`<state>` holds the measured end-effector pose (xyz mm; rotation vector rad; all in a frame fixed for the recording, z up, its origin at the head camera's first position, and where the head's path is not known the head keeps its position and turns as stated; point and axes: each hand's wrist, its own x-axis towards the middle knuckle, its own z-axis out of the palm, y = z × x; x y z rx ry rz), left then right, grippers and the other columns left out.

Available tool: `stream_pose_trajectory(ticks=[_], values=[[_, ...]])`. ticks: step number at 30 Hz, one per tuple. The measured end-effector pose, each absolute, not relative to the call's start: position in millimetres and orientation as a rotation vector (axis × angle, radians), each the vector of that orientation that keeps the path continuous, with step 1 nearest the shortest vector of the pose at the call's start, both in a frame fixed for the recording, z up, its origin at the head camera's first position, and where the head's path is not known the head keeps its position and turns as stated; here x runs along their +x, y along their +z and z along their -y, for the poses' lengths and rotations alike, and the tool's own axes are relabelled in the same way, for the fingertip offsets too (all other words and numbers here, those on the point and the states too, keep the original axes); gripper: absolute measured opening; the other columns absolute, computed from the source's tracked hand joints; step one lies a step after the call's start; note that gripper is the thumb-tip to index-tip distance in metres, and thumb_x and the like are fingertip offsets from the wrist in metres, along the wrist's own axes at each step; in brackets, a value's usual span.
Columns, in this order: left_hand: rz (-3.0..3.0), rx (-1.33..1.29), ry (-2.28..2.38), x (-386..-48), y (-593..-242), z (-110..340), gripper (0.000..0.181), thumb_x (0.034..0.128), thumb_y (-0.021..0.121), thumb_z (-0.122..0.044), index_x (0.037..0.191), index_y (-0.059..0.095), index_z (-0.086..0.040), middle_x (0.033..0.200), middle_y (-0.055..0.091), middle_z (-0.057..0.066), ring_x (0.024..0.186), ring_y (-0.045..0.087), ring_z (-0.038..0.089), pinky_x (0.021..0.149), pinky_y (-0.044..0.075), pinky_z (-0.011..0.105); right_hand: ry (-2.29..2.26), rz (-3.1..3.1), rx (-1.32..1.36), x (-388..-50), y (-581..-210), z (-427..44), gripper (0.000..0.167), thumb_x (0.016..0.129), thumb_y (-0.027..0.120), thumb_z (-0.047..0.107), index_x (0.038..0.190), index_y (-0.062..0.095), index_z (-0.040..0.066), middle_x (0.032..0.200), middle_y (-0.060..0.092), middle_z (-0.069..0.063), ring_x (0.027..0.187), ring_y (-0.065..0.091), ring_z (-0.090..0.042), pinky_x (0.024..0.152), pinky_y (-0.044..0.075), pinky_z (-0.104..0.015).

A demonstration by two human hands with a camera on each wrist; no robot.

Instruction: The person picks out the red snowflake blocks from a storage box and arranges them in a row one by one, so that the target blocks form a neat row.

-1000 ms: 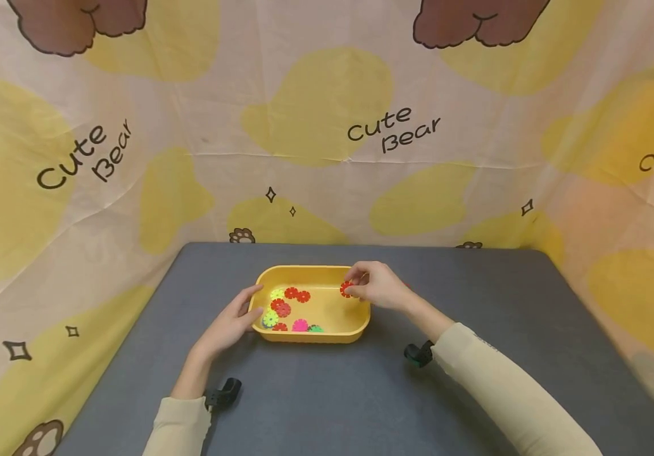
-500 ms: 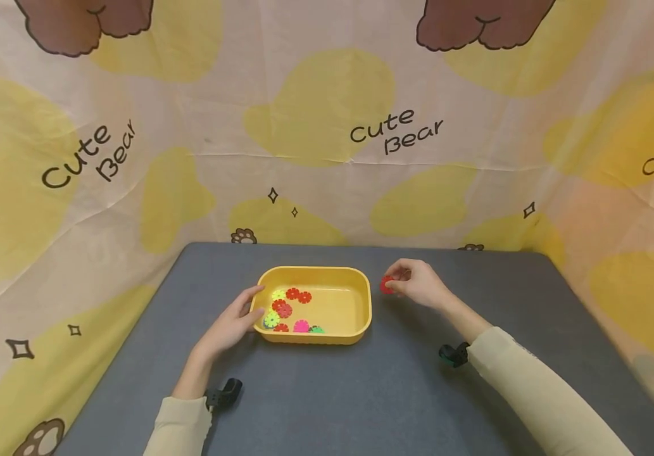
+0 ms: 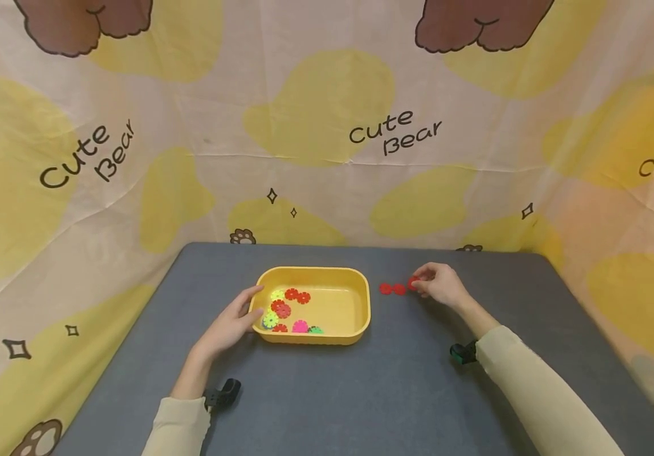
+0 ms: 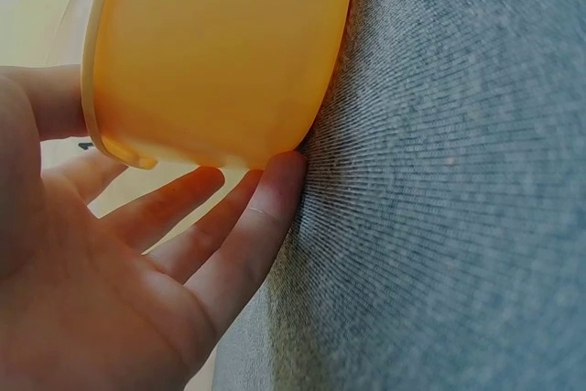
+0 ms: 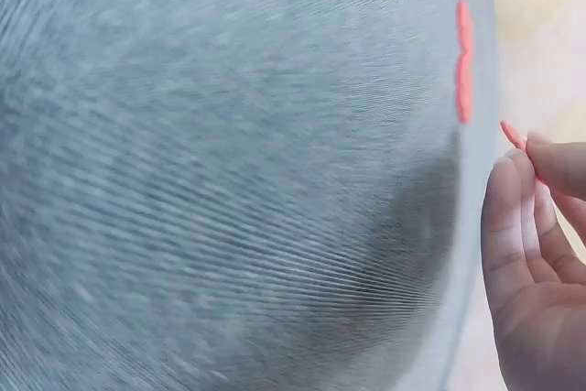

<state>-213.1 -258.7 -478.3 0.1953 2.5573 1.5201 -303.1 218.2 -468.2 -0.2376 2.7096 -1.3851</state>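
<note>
The left hand [image 3: 228, 325] grips the left end of the yellow tray [image 3: 355, 334]; in the left wrist view the thumb lies over the rim and the fingers [image 4: 275, 191] rest against the outer wall. Several red, yellow-green, pink and green notched discs [image 3: 300, 326] lie inside, mostly to the left and front. Right of the tray, two red discs [image 3: 385, 289] lie side by side on the table. Just beyond them the right hand [image 3: 445, 288] pinches another red disc [image 5: 512, 134] between thumb and fingertips, held tilted near the pair in the right wrist view.
A dark grey table [image 3: 327, 399] carries everything. Patterned cloth [image 3: 315, 107] with printed words hangs behind it and along both sides. Each wrist wears a black band with a small device [image 3: 223, 394], close above the table.
The right hand has moved right from over the tray with red discs. Two now lie on the table, and one is still in its fingers. The left hand has stayed on the tray.
</note>
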Motion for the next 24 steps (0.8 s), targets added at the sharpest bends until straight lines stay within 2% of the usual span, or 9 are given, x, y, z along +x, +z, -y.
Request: stream_pose_trajectory(ticks=[14,24], values=[[-2.544,0.187,1.524,-209.2,-478.5,256.2,0.057,0.1059,0.056,-0.023,0.157,0.033,-0.016,0.165,0.021,0.019,0.136,0.048,0.038,0.09,0.055,0.041,-1.284,-2.736,-0.155,-308.7,-486.3,-221.4,0.02,0.096,0.069,0.008,0.111,0.067,-0.005,0.091,0.07,-0.013,0.073,0.069,-0.019,0.067,0.058,-0.035],[-2.554,0.187,1.527,-212.3,-477.2,258.0,0.058,0.1053,0.057,-0.025,0.157,0.033,-0.017,0.166,0.019,0.019,0.14,0.043,0.04,0.092,0.054,0.044,-1.226,-2.75,-0.203,-306.3,-472.8,-221.9,0.018,0.097,0.068,0.008,0.11,0.066,-0.005,0.089,0.068,-0.013,0.074,0.07,-0.021,0.067,0.059,-0.036]])
